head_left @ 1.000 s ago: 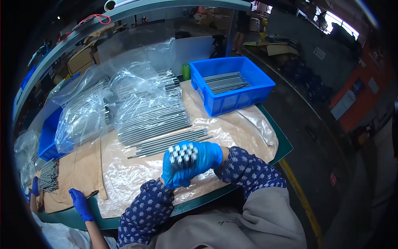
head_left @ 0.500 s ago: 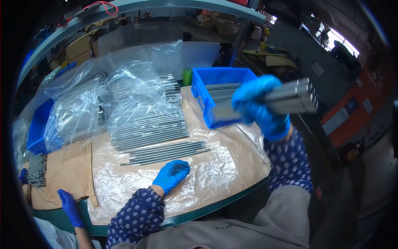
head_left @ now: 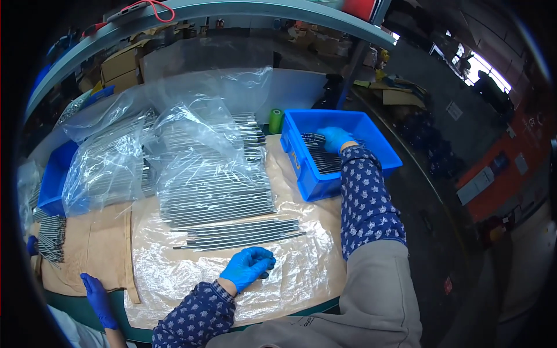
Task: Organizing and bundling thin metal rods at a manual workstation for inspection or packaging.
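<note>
My right hand [head_left: 336, 139], in a blue glove, reaches into the blue bin [head_left: 360, 165] at the right of the table. Its fingers are closed round a bundle of thin metal rods [head_left: 314, 138], whose ends show at its left; the rest is hidden by hand and sleeve. More rods [head_left: 326, 163] lie in the bin beneath. My left hand [head_left: 248, 269], also blue-gloved, hovers over the plastic-covered table, fingers loosely curled with nothing visible in them. Just beyond it lies a small group of metal rods [head_left: 241, 234].
A large stack of rods [head_left: 214, 203] lies behind, partly under clear plastic bags [head_left: 191, 136]. A green cylinder [head_left: 275, 121] stands beside the bin. At left are a co-worker's purple-gloved hand [head_left: 98, 298], another blue bin [head_left: 55, 180] and short metal pieces [head_left: 51, 238]. An overhead shelf bar [head_left: 232, 8] crosses above.
My right hand has carried the bundle of rods from the air at right, leftward and down into the blue bin. My left hand has barely moved. The whole view has shifted slightly.
</note>
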Demonstrator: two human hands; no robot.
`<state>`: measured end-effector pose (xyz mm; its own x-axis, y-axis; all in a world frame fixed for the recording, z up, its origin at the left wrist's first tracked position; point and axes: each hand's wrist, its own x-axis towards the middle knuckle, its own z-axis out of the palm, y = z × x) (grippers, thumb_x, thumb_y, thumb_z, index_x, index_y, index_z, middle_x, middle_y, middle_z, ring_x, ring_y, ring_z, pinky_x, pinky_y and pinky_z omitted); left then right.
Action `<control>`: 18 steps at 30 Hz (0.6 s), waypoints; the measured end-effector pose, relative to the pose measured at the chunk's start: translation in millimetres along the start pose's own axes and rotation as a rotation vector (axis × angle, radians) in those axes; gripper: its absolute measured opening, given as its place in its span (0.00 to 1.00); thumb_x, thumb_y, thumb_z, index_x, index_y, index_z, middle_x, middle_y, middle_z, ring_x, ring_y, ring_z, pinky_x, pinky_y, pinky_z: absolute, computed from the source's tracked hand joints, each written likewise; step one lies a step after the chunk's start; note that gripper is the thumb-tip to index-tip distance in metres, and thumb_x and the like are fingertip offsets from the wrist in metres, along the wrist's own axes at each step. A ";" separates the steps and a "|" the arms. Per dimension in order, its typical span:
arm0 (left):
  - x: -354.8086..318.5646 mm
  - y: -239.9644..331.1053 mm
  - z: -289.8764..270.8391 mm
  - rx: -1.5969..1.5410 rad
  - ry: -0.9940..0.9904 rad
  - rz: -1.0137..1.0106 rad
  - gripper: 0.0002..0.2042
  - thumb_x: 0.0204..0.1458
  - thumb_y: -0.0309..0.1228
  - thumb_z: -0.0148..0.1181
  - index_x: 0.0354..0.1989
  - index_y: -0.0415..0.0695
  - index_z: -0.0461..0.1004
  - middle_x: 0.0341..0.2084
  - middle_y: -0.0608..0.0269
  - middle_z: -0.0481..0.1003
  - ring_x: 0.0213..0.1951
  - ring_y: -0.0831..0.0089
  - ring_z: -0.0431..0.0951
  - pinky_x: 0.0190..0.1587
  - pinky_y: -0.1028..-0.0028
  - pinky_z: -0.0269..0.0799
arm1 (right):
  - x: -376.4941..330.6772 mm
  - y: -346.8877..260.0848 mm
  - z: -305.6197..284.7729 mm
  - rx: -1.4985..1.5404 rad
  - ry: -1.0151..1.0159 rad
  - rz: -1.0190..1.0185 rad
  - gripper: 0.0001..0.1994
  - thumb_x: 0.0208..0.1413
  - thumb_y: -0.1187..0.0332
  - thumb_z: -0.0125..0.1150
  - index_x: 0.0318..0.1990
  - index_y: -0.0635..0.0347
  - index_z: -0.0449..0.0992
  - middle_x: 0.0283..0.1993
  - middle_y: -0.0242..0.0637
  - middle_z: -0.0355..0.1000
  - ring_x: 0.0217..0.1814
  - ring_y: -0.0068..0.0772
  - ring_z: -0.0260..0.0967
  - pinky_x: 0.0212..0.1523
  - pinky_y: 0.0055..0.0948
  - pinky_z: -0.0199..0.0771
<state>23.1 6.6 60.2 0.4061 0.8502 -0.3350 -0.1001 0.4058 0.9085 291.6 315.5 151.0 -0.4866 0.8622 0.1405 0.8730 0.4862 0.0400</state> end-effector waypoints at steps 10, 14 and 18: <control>5.2 1.5 -3.1 -0.039 -0.043 -0.027 0.11 0.52 0.26 0.49 0.43 0.37 0.66 0.37 0.56 0.71 0.39 0.70 0.73 0.39 0.74 0.72 | 32.3 -2.0 23.8 -0.296 -0.373 -0.095 0.18 0.42 0.67 0.60 0.45 0.52 0.71 0.47 0.44 0.68 0.49 0.43 0.65 0.47 0.36 0.67; 1.8 3.6 -2.9 -0.066 -0.024 -0.032 0.11 0.52 0.27 0.49 0.43 0.37 0.66 0.36 0.56 0.72 0.39 0.70 0.73 0.39 0.74 0.72 | 29.5 10.8 24.8 0.076 -0.243 -0.003 0.25 0.40 0.63 0.63 0.50 0.52 0.68 0.54 0.43 0.61 0.57 0.42 0.58 0.54 0.38 0.60; -0.5 -0.3 -7.5 -0.080 -0.031 -0.034 0.11 0.52 0.27 0.49 0.43 0.38 0.66 0.37 0.56 0.71 0.39 0.70 0.73 0.39 0.73 0.72 | 8.2 11.9 -10.2 0.342 -0.383 0.274 0.25 0.45 0.55 0.57 0.51 0.52 0.67 0.57 0.40 0.59 0.58 0.39 0.56 0.59 0.35 0.52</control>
<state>16.1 8.6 58.3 0.4384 0.8252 -0.3562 -0.1575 0.4607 0.8735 298.3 326.9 162.7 -0.2774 0.9220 -0.2700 0.9393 0.2011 -0.2781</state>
